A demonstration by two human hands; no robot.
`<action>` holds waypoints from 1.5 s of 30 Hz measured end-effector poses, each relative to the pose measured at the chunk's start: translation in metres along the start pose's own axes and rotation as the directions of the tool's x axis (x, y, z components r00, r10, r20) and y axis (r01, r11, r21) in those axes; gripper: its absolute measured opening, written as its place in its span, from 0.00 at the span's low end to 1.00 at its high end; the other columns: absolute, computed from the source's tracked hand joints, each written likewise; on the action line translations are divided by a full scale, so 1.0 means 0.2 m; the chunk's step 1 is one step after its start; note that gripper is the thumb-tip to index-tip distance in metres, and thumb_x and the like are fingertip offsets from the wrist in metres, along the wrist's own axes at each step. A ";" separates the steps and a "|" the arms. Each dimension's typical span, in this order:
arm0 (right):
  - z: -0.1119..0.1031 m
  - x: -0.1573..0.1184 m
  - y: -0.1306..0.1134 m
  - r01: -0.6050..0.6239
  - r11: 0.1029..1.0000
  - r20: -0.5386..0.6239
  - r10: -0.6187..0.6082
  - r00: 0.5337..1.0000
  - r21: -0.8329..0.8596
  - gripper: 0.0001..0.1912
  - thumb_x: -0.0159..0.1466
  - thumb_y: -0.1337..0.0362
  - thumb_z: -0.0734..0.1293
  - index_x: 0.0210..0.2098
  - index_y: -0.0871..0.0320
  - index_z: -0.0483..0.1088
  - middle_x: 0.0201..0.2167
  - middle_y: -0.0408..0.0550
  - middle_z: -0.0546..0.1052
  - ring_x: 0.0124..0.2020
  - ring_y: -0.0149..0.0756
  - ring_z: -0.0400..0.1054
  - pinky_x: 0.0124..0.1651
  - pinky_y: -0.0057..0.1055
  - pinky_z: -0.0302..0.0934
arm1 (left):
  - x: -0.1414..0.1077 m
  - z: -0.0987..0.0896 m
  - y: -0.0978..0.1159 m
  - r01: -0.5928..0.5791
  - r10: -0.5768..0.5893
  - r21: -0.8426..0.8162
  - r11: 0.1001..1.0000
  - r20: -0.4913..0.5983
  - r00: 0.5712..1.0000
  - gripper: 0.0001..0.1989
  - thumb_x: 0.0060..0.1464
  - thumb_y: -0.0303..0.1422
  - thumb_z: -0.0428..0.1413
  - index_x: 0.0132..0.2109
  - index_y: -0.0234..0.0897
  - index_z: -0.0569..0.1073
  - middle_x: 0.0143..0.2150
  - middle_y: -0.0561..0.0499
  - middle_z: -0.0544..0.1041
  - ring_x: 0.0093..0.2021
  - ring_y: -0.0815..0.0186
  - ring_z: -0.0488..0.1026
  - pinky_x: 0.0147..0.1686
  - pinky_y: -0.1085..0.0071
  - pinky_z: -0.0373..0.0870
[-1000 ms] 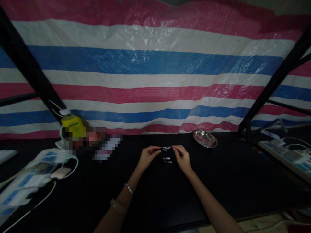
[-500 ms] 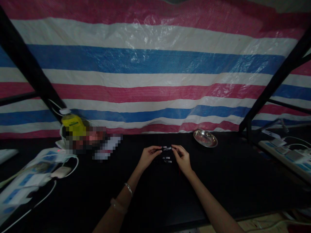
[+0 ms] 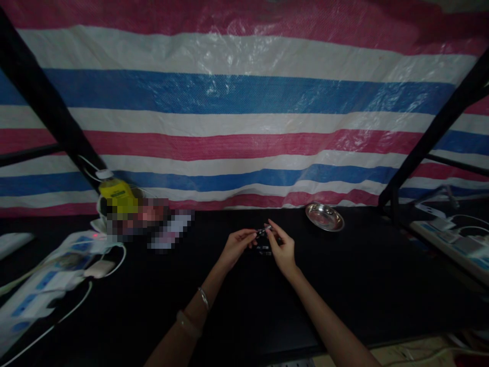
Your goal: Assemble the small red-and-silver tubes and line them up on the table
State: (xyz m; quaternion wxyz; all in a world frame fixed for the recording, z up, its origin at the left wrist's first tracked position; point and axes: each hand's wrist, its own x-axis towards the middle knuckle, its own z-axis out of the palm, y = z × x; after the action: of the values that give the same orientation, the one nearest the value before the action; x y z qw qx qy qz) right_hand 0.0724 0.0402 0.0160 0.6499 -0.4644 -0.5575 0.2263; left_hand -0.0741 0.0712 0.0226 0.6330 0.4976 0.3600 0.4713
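Note:
Between both hands is a small dark stick-like piece with a shiny silver part, too small and dim to name. My left hand is closed in a pinch on its left end. The fingers of my right hand pinch its silver right end. Just below the hands, more small dark pieces with silver parts lie on the black tabletop. A bracelet and a bangle circle my left wrist and forearm.
A shiny metal dish stands at the back right. Power strips with plugs and white cables run along the left; another strip is at the right. A yellow bottle stands back left, before a striped plastic sheet.
My right hand has shifted slightly left and closed in over the silver end of the piece. The left hand stays nearly where it was. The view has moved a little.

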 end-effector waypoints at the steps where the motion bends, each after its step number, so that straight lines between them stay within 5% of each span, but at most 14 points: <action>1: 0.00 0.00 0.00 0.014 1.000 -0.003 -0.014 1.000 -0.019 0.19 0.59 0.58 0.64 0.48 0.57 0.70 0.38 0.50 0.77 0.33 0.35 0.70 0.36 0.32 0.66 | 0.00 0.00 0.00 0.015 -0.015 -0.015 1.000 0.002 1.000 0.18 0.39 0.40 0.63 0.36 0.31 0.76 0.27 0.49 0.76 0.25 0.72 0.68 0.24 0.76 0.60; 10: -0.05 0.02 -0.01 0.023 0.997 -0.070 -0.029 0.997 -0.080 0.15 0.59 0.58 0.65 0.42 0.59 0.71 0.32 0.48 0.76 0.30 0.33 0.68 0.31 0.29 0.62 | 0.02 -0.03 -0.01 0.003 0.001 0.094 0.996 -0.035 0.999 0.21 0.43 0.44 0.60 0.39 0.31 0.77 0.23 0.51 0.74 0.22 0.74 0.65 0.22 0.77 0.58; 16: -0.08 0.04 0.03 -0.026 0.998 -0.051 0.023 0.998 -0.056 0.14 0.57 0.57 0.66 0.39 0.59 0.72 0.34 0.51 0.77 0.32 0.36 0.70 0.33 0.30 0.63 | 0.03 -0.07 -0.02 -0.002 0.007 0.067 0.998 -0.066 0.998 0.19 0.40 0.39 0.63 0.40 0.32 0.77 0.33 0.45 0.79 0.33 0.66 0.73 0.32 0.73 0.66; 22: -0.10 0.05 0.08 -0.128 0.992 0.044 0.128 0.991 -0.002 0.15 0.55 0.56 0.67 0.37 0.59 0.71 0.31 0.49 0.77 0.33 0.37 0.71 0.36 0.32 0.62 | 0.05 -0.12 -0.02 -0.029 0.044 0.167 0.986 -0.087 0.995 0.16 0.39 0.38 0.63 0.36 0.34 0.78 0.34 0.47 0.79 0.33 0.65 0.74 0.37 0.71 0.68; 27: -0.13 0.07 0.15 -0.121 0.984 0.156 0.141 0.978 -0.131 0.12 0.53 0.54 0.68 0.31 0.57 0.73 0.29 0.48 0.77 0.34 0.39 0.69 0.38 0.34 0.60 | 0.06 -0.18 -0.02 -0.041 0.061 0.247 0.968 -0.077 0.995 0.14 0.38 0.38 0.63 0.34 0.34 0.78 0.35 0.47 0.79 0.37 0.62 0.74 0.43 0.67 0.68; 33: -0.16 0.08 0.20 0.007 0.951 0.254 0.075 0.964 -0.310 0.08 0.53 0.55 0.69 0.28 0.52 0.76 0.29 0.44 0.76 0.36 0.38 0.66 0.45 0.37 0.55 | 0.08 -0.24 -0.03 -0.061 0.066 0.405 0.912 0.000 0.998 0.12 0.40 0.37 0.61 0.33 0.34 0.78 0.33 0.47 0.79 0.36 0.63 0.74 0.40 0.68 0.67; 45: -0.16 0.06 0.23 0.023 0.917 0.280 0.099 0.955 -0.399 0.06 0.53 0.58 0.71 0.31 0.49 0.77 0.29 0.46 0.70 0.38 0.39 0.62 0.43 0.35 0.58 | 0.07 -0.26 0.00 -0.111 0.094 0.642 0.759 0.060 0.994 0.13 0.40 0.39 0.60 0.32 0.36 0.79 0.24 0.51 0.75 0.24 0.68 0.65 0.27 0.73 0.60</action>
State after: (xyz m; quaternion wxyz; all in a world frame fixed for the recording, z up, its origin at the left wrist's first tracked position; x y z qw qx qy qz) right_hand 0.1154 0.0602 -0.0165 0.4469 -0.5585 -0.6731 0.1877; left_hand -0.1186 0.0995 0.0105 0.4014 0.7090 0.4644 0.3471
